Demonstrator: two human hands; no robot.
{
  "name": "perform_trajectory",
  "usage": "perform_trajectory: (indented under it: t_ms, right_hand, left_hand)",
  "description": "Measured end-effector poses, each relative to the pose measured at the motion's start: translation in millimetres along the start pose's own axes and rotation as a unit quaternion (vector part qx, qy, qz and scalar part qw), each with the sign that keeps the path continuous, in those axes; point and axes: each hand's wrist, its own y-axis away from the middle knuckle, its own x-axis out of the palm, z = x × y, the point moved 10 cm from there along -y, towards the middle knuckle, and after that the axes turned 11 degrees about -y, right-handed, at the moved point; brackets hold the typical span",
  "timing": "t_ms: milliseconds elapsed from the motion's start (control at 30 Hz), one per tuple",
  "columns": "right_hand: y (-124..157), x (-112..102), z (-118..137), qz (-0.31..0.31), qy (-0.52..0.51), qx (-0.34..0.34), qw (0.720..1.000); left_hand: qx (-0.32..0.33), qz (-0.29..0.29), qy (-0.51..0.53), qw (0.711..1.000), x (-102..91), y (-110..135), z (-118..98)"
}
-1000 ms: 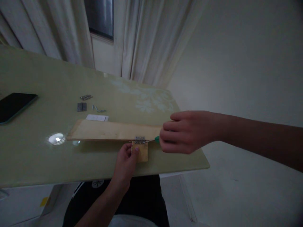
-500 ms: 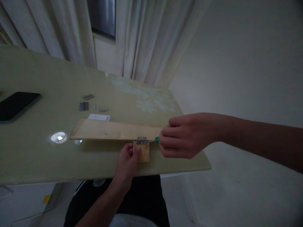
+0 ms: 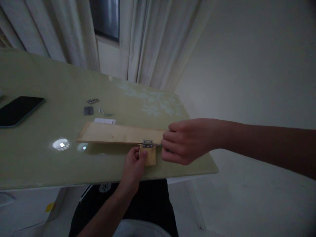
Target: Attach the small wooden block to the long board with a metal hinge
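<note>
My left hand (image 3: 134,163) pinches a small wooden block (image 3: 151,159), thumb on its face. A metal hinge (image 3: 147,144) lies across the joint between this block and the edge of a long wooden board (image 3: 118,133). Closed around a screwdriver, my right hand (image 3: 181,142) is just right of the hinge. Only the thin metal shaft of the screwdriver (image 3: 157,145) shows, pointing left at the hinge; its handle is hidden in the fist. Whether the tip sits in a screw is too small to tell. The board's right end is behind my right hand.
On the green table (image 3: 61,168), beyond the board, lie a hinge (image 3: 89,110), more metal hardware (image 3: 92,101), several screws (image 3: 106,114) and a white card (image 3: 105,121). A dark phone or tablet (image 3: 21,110) is at left. Curtains (image 3: 158,42) hang behind.
My right hand has moved slightly left, closer to the hinge, and the green screwdriver handle is now covered. The board's left end has shifted slightly right. My left hand keeps its pinch.
</note>
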Motion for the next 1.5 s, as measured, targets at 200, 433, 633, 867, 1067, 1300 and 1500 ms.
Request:
perform_trajectory:
  t_ms: [200,433,633,867,1067,1300,1500]
  right_hand:
    - [6.6,24.6,-57.4,0.047,-0.103,0.338,0.934]
    - [16.5,24.2,-71.4,0.077,-0.134,0.406,0.901]
    - [-2.2,11.8,-5.2,0.104,0.019,0.002,0.994]
    - [-7.4,18.6,-16.5,0.113,-0.013,0.116,0.987]
    - [-2.4,22.5,-38.3,0.080,-0.120,0.312,0.939]
    - [14.0,24.1,-56.5,0.021,-0.213,0.442,0.871]
    - [20.5,33.8,-75.7,0.006,-0.290,0.500,0.816]
  left_hand:
    - [-0.004,0.010,0.003,1.000,-0.1,1.3,0.1]
    - [0.002,0.009,-0.003,1.000,1.3,-1.6,-2.1]
    - [0.023,-0.002,-0.006,1.000,1.4,-1.9,-3.0]
    - [0.036,0.000,-0.012,0.999,0.5,-0.6,-4.7]
    - [0.042,-0.006,-0.016,0.999,-1.3,-3.5,-5.0]
    - [0.050,-0.016,-0.019,0.998,-3.1,-6.5,-4.1]
    - [0.061,-0.015,-0.018,0.998,-3.8,-9.6,-4.9]
